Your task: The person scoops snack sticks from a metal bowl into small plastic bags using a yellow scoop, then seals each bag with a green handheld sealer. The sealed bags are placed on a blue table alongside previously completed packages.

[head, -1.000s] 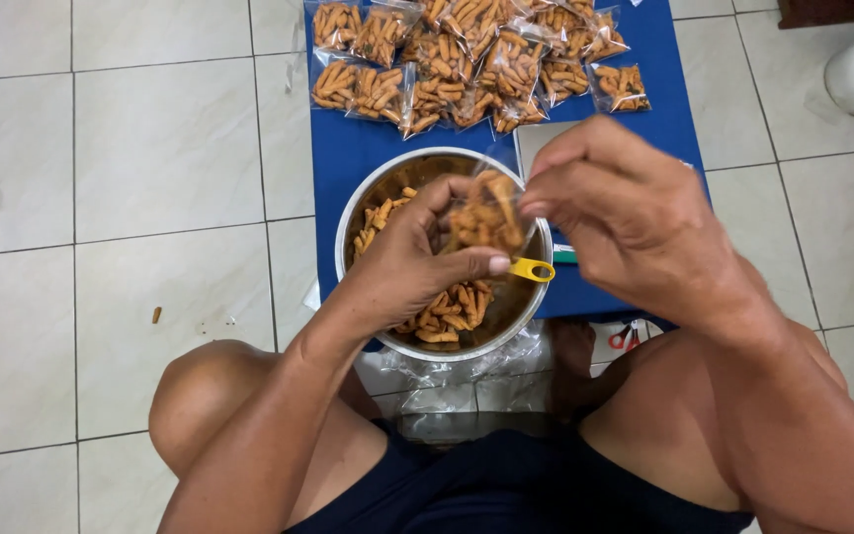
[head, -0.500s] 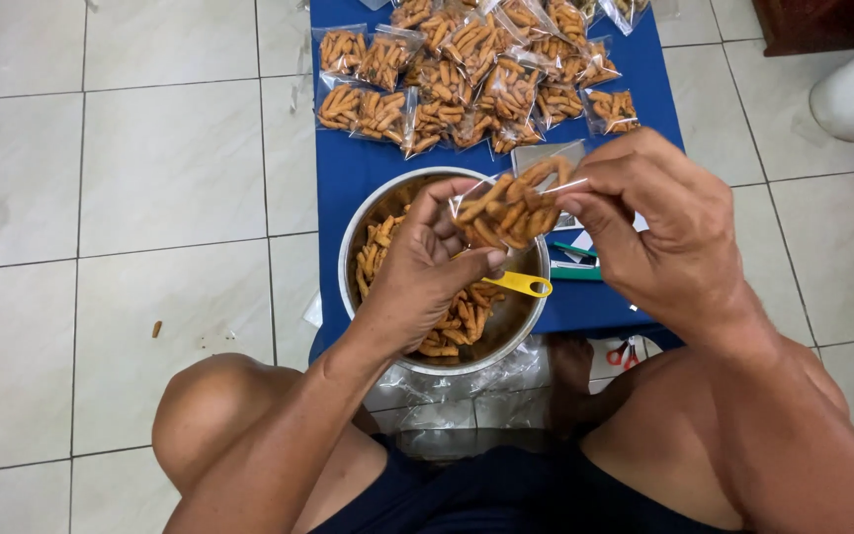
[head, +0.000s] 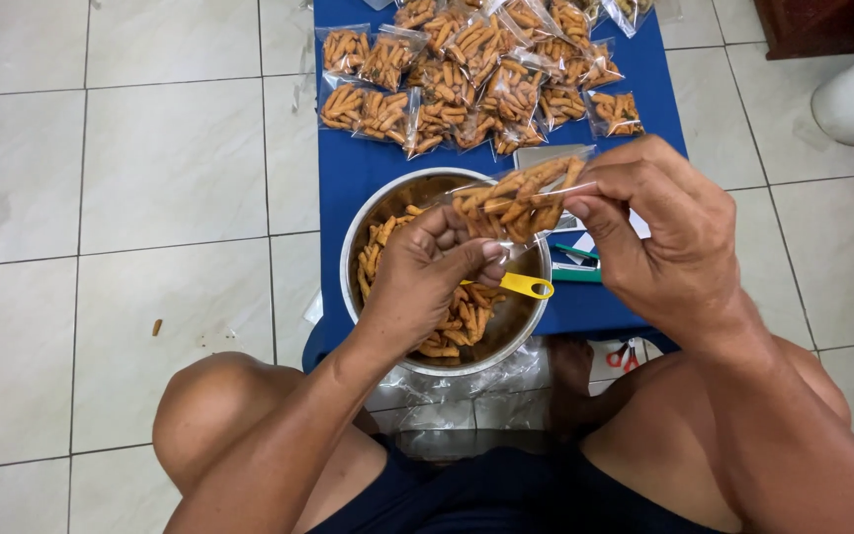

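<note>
— What are the hands doing?

— Both are holding one small clear bag of orange snack sticks just above the steel bowl. The left hand is pinching the bag's near-left edge between thumb and curled fingers; the right hand is pinching its right end, fingers pressed together on the plastic.

— And the bowl?

— It is sitting on a blue mat on the tiled floor, between the person's knees, with loose snack sticks lying in it. A yellow handle is sticking out under the left hand, over the bowl's right side.

— Anything beyond it?

— A heap of filled bags is lying on the far part of the mat, well apart from the hands. One stray stick is lying on the tiles to the left.
</note>
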